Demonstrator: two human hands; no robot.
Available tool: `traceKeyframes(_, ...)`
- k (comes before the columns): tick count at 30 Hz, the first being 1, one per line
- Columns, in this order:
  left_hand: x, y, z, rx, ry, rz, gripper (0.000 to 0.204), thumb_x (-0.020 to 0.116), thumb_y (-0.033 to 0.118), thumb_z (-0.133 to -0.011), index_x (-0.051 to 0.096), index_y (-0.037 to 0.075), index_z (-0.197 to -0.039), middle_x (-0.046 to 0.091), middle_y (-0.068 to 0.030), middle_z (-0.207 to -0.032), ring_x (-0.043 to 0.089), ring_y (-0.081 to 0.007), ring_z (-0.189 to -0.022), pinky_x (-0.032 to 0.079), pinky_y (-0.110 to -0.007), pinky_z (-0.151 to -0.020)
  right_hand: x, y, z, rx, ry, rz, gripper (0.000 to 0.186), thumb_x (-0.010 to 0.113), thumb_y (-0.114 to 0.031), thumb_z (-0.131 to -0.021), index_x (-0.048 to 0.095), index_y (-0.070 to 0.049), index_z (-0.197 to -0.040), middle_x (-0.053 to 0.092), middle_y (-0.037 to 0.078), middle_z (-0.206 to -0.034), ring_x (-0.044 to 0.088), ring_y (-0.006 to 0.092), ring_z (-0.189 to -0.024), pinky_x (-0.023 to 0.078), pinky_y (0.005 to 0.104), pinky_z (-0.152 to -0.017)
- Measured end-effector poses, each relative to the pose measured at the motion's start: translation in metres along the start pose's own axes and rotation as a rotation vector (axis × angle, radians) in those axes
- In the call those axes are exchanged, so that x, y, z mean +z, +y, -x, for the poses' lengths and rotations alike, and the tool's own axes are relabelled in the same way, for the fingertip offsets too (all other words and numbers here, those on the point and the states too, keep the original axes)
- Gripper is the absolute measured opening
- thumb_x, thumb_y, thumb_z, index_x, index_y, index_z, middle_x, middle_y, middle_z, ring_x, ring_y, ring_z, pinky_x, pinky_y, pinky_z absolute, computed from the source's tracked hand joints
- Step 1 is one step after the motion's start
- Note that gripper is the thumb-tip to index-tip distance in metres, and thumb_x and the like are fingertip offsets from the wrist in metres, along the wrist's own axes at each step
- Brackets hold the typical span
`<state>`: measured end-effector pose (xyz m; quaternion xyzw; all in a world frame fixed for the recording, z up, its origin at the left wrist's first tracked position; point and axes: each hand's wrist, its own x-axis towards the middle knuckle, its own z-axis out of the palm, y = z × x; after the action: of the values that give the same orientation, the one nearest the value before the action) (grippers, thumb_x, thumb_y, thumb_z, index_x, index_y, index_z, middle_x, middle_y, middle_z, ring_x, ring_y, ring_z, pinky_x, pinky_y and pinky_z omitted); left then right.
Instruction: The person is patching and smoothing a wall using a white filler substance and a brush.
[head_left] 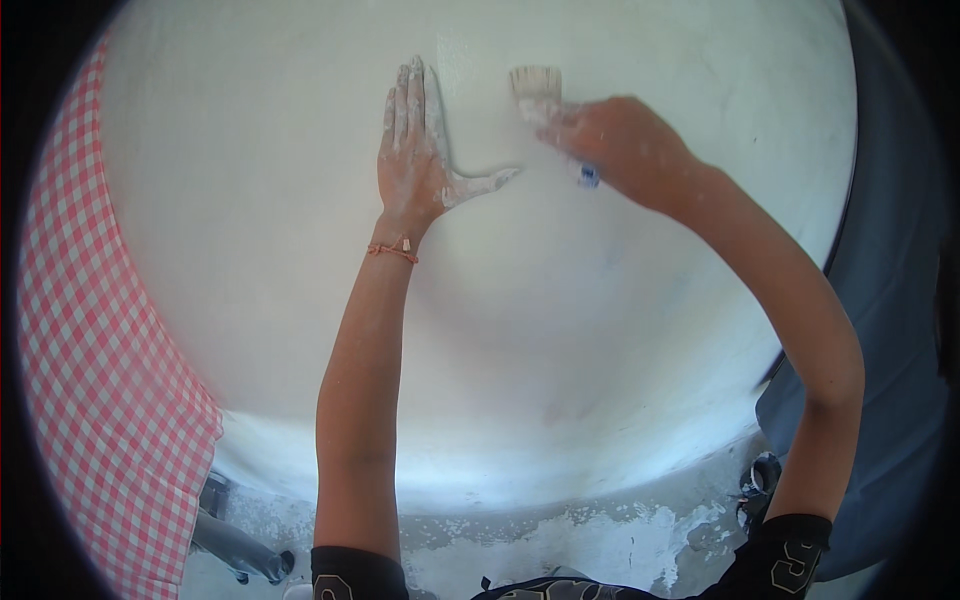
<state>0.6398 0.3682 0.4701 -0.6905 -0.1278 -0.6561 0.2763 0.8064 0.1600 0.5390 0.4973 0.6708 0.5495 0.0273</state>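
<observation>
My left hand (412, 150) lies flat on a broad white surface (270, 200), fingers stretched out and the thumb pointing to the right. White residue coats its fingers and thumb, and a thin cord bracelet circles the wrist. To its right, my right hand (625, 150) is closed around a brush (537, 85) with pale bristles pointing to the far side. The bristles are at the white surface; whether they press on it I cannot tell. A blue-marked part of the handle shows below the palm, while the rest is hidden in the grip.
A pink-and-white checkered cloth (90, 330) hangs along the left side. Dark blue-grey fabric (890, 330) borders the right edge. Below the near edge is a grey floor (600, 545) with white splotches. A grey object (240, 545) with dark ends stands at lower left.
</observation>
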Motion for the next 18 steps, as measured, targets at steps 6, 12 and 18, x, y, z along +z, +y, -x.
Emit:
traceKeyframes(6, 0.012, 0.001, 0.075, 0.009, -0.172, -0.027, 0.144, 0.079, 0.083, -0.068, 0.023, -0.009, -0.165, 0.028, -0.0269, -0.172, 0.027, -0.0426, -0.16, 0.026, -0.052, -0.131, 0.051, -0.044, 0.034, -0.065, -0.197, -0.654, 0.022, 0.073, -0.012, -0.097, 0.078, -0.011, -0.118, 0.076, 0.005, -0.12, 0.068, 0.0257, -0.104, 0.054, 0.0391, -0.096)
traceKeyframes(12, 0.019, 0.001, 0.1, -0.007, -0.302, -0.135, 0.151, 0.073, 0.091, -0.066, 0.019, -0.009, -0.166, 0.024, -0.0257, -0.173, 0.022, -0.0385, -0.162, 0.022, -0.048, -0.134, 0.078, -0.003, 0.004, -0.062, 0.23, -0.402, 0.008, 0.07, -0.014, -0.1, 0.076, -0.009, -0.1, 0.073, 0.01, -0.097, 0.07, 0.0266, -0.096, 0.057, 0.0393, -0.089)
traceKeyframes(18, 0.03, 0.008, 0.093, -0.044, -0.29, -0.059, 0.153, 0.085, 0.081, -0.064, 0.016, -0.01, -0.166, 0.022, -0.0267, -0.174, 0.019, -0.0419, -0.163, 0.02, -0.052, -0.133, 0.093, 0.03, 0.012, 0.186, 0.375, -0.127, 0.009, 0.068, -0.009, -0.101, 0.076, -0.01, -0.103, 0.076, 0.011, -0.097, 0.076, 0.0278, -0.093, 0.062, 0.0368, -0.084)
